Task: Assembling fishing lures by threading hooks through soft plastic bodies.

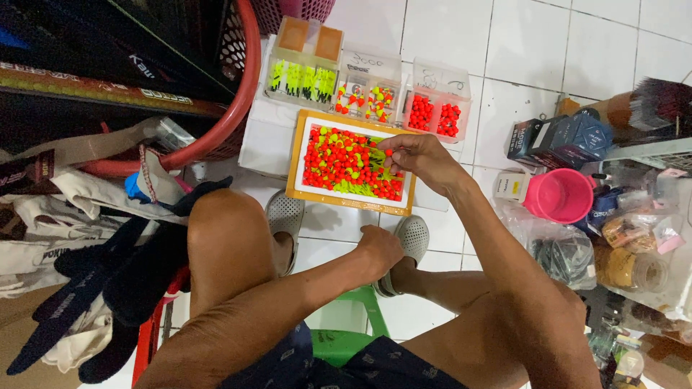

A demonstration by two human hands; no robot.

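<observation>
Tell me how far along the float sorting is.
Done: three clear plastic boxes already hold grouped floats. In hand: the right hand pinches one small orange float over the orange-rimmed tray; left hand idle. Left: the tray remains crowded with mixed orange-and-yellow floats.

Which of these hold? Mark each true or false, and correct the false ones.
1. The right hand reaches into the orange-rimmed tray of red and yellow floats. True.
2. The left hand holds a pink cup. False: the pink cup stands on the floor to the right, apart from both hands.
3. Three clear boxes stand behind the tray. True.
4. The person is barefoot. False: grey perforated shoes are on.
</observation>
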